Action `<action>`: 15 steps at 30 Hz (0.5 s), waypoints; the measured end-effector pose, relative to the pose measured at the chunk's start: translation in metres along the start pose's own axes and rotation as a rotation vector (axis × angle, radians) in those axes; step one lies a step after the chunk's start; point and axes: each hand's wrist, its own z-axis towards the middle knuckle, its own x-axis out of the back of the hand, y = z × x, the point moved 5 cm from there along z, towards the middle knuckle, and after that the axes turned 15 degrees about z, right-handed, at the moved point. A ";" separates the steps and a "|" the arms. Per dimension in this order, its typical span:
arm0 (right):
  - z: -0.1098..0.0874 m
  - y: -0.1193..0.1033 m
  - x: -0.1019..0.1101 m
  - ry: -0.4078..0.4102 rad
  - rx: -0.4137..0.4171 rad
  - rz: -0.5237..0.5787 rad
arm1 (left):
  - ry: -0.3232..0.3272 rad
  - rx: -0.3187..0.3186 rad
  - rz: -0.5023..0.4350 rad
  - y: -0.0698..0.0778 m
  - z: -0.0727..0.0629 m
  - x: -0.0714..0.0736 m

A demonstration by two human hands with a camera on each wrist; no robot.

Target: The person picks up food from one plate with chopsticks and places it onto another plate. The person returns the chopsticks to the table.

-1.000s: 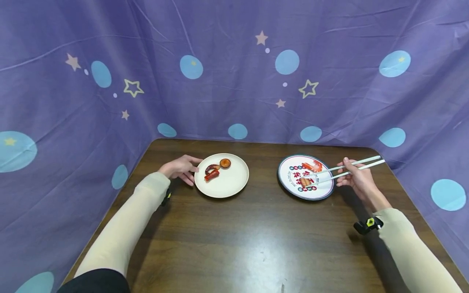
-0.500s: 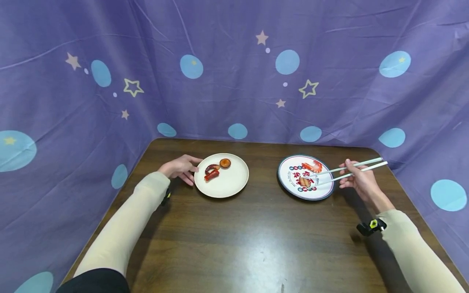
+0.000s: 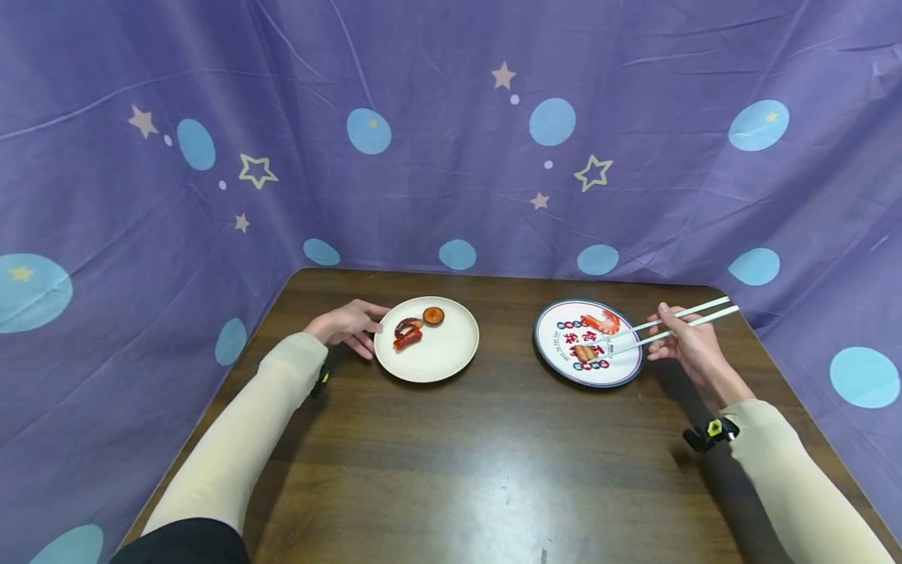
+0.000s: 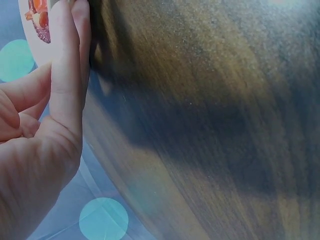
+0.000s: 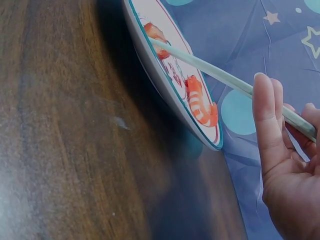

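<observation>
My left hand (image 3: pixel 348 325) rests its fingers against the left rim of a cream plate (image 3: pixel 451 356); they lie fairly straight in the left wrist view. On that plate are a dark curled tentacle piece (image 3: pixel 405 323), a red sausage-like piece (image 3: pixel 407 338) and a round brown slice (image 3: pixel 433 316). My right hand (image 3: pixel 690 345) holds a pair of pale green chopsticks (image 3: pixel 694 311), which slant down over a white plate with red characters (image 3: pixel 553 329). Their tips are at a small browned chunk of food (image 3: pixel 585 353). Behind it on this plate lies an orange shrimp (image 5: pixel 198 102).
Both plates stand toward the back of a dark brown wooden table (image 3: pixel 437 454), with a gap between them. A purple curtain (image 3: pixel 451 196) with stars and blue dots hangs along the back and sides.
The right hand has shifted slightly right and then back left, with the chopstick tips staying around the browned chunk. The left hand and both plates have stayed in place.
</observation>
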 end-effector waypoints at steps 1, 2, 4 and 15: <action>0.001 0.000 0.000 0.000 0.001 -0.004 | 0.001 0.000 0.001 0.000 0.000 0.000; 0.001 0.000 0.000 -0.001 0.002 -0.007 | 0.002 0.000 -0.002 0.000 0.000 0.000; 0.002 0.000 -0.001 -0.006 0.001 -0.010 | 0.002 -0.001 -0.006 0.000 0.000 0.000; 0.004 0.005 -0.003 -0.025 0.031 0.013 | 0.008 -0.004 -0.007 -0.002 0.000 -0.001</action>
